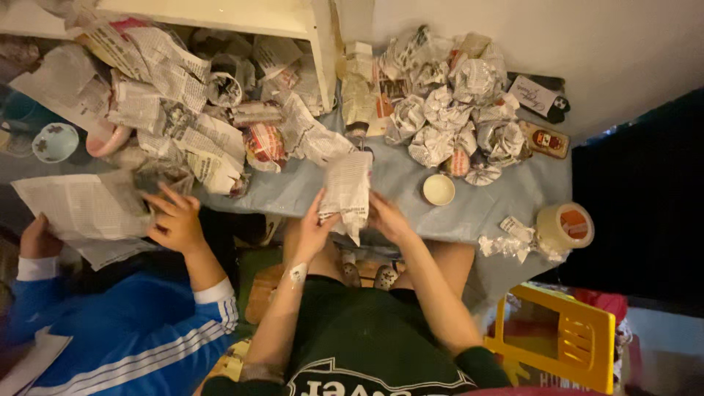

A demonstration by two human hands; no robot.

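My left hand [314, 229] and my right hand [387, 218] each grip one side of a crumpled newspaper sheet [347, 189]. I hold the sheet upright over the near edge of the table with a grey-blue cloth [411, 176]. I cannot tell whether anything is wrapped inside the sheet. A small white bowl [438, 189] stands on the cloth just right of my right hand.
Several newspaper-wrapped bundles [455, 110] are piled at the back right, and loose newspaper [183, 95] is heaped at the left. A roll of packing tape [565, 226] sits at the right edge. A co-worker in blue sleeves [132, 323] handles a flat sheet [81, 209]. A yellow plastic chair [565, 337] stands lower right.
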